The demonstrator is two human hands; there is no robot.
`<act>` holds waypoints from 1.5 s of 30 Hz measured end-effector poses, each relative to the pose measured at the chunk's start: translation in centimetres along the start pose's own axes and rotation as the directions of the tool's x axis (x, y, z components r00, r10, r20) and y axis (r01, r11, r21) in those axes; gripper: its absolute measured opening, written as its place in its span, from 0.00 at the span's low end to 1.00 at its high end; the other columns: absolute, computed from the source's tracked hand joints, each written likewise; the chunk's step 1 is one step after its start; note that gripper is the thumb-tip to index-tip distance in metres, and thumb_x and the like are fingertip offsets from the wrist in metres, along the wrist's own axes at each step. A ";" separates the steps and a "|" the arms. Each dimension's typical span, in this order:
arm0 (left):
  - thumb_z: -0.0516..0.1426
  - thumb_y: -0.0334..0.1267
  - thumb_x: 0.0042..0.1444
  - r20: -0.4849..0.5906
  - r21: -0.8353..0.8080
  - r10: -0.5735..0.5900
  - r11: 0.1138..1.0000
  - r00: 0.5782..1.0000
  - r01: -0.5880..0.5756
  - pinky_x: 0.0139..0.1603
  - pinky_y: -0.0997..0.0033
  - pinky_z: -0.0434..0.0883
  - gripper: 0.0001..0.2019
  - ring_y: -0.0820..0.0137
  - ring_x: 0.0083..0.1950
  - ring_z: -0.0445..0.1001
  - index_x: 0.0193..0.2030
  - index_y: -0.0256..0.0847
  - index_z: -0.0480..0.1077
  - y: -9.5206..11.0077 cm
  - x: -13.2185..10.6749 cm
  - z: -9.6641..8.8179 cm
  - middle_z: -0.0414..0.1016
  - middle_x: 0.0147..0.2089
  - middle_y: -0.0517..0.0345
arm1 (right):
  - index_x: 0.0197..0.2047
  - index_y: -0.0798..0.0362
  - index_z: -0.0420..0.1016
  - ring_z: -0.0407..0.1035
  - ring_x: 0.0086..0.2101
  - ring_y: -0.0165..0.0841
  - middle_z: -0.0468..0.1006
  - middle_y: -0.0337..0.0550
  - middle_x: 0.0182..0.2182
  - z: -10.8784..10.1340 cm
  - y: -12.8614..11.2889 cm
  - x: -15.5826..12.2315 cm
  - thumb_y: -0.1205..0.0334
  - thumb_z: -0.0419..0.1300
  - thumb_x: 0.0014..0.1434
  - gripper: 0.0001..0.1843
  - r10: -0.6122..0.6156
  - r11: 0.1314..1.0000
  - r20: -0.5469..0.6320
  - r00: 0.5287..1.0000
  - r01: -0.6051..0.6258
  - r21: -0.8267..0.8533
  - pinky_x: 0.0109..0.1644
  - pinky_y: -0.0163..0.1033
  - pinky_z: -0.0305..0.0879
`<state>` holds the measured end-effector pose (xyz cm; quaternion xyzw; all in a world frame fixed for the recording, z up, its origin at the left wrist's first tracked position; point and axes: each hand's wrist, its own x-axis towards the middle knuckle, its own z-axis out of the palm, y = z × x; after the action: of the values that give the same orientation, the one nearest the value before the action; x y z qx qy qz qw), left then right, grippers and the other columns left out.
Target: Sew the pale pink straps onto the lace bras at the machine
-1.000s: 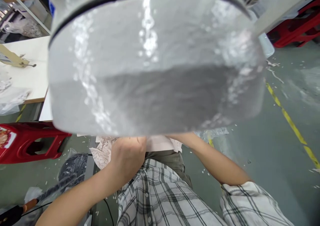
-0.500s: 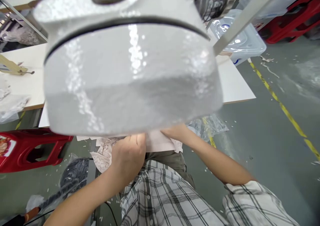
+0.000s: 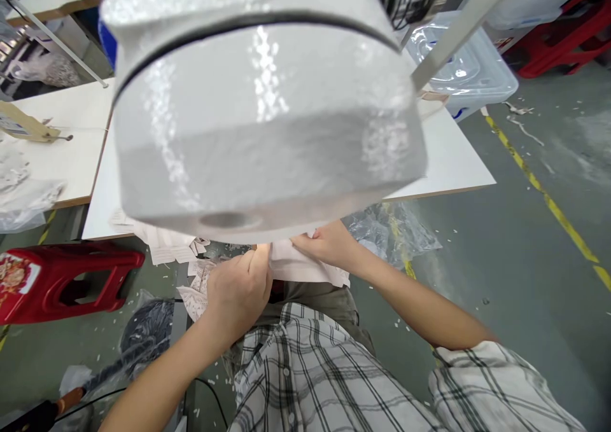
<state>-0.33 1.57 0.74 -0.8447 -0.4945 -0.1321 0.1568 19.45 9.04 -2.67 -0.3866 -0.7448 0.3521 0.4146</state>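
Observation:
A big white machine head (image 3: 267,114) fills the upper middle of the head view and hides most of what lies under it. Just below its lower edge, my left hand (image 3: 238,292) is closed, pinching the left edge of a pale pink piece of fabric (image 3: 305,270). My right hand (image 3: 329,244) lies on the fabric's upper right with its fingers curled onto it; the fingertips are partly hidden under the machine. The fabric hangs over my lap.
A white table (image 3: 449,158) runs behind the machine, with a clear plastic box (image 3: 468,69) at its far right. Patterned fabric scraps (image 3: 195,285) hang at the left. A red stool (image 3: 62,279) and a dark bag (image 3: 143,336) stand on the floor left; clear plastic (image 3: 391,231) lies right.
The view has dropped back from the machine, so more of the table and both hands show. Both hands have come forward and up onto the pink fabric.

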 end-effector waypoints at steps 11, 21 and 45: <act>0.54 0.50 0.64 0.384 -0.641 -0.391 0.539 0.836 0.546 0.47 0.67 0.70 0.17 0.62 0.49 0.74 0.51 0.40 0.69 -2.3 -1.4 -0.5 0.76 0.50 0.50 | 0.35 0.52 0.71 0.64 0.28 0.29 0.73 0.38 0.28 -0.6 1.1 -3.1 0.53 0.53 0.67 0.14 0.115 0.990 0.117 0.986 -0.103 -0.100 0.32 0.35 0.57; 0.54 0.52 0.64 0.667 -0.729 -0.119 0.102 0.736 0.677 0.33 0.75 0.66 0.19 0.72 0.32 0.69 0.35 0.37 0.74 -4.2 -5.1 -2.4 0.73 0.31 0.59 | 0.39 0.52 0.73 0.66 0.32 0.29 0.72 0.39 0.32 6.8 -4.5 -8.0 0.46 0.60 0.63 0.16 0.106 0.765 0.453 0.885 -0.364 0.532 0.35 0.34 0.64; 0.53 0.50 0.64 0.552 -0.739 -0.464 0.112 0.693 0.664 0.34 0.74 0.69 0.16 0.69 0.35 0.74 0.40 0.39 0.75 0.6 -6.1 4.0 0.77 0.34 0.57 | 0.49 0.49 0.75 0.69 0.29 0.33 0.76 0.44 0.36 9.3 2.2 -8.2 0.53 0.58 0.63 0.14 0.132 0.988 -0.022 0.991 -0.133 -0.073 0.34 0.39 0.67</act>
<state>-2.39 -1.98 -5.32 -0.5343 -0.6301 -0.3505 -0.4412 14.68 1.02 -11.14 -0.4534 -0.7264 0.3476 0.3820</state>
